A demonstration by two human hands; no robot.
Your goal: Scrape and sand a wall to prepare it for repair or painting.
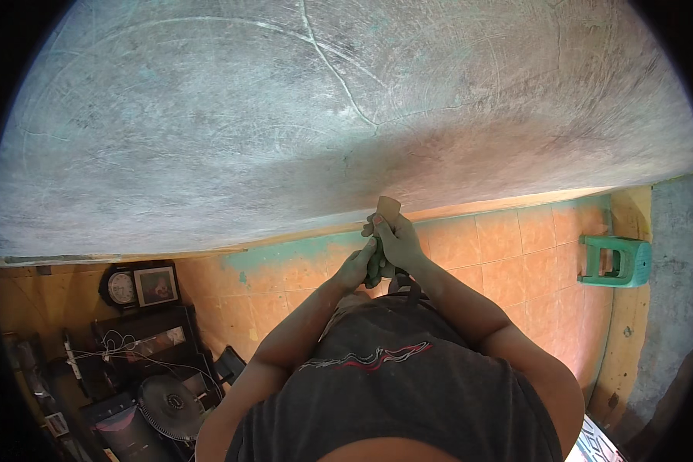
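Both hands meet in front of my waist, close to the lower part of a scuffed grey wall (208, 115). My right hand (403, 238) grips a small tan, flat piece (388, 207), perhaps sandpaper; its squared end sticks out past the fingers. Just below and to the left, my left hand (355, 268) closes on a dark green item (374, 263), which looks soft, like cloth. That item lies between the two hands and touches both. Fingers hide most of each held thing, so their full shapes cannot be told.
A green plastic stool (618, 261) stands at the right on orange floor tiles (502, 248). At the lower left are a fan (172, 404), loose white cables (118, 346), a dark cabinet (167, 323), a clock (120, 287) and a framed picture (155, 286). Cracks run across the wall.
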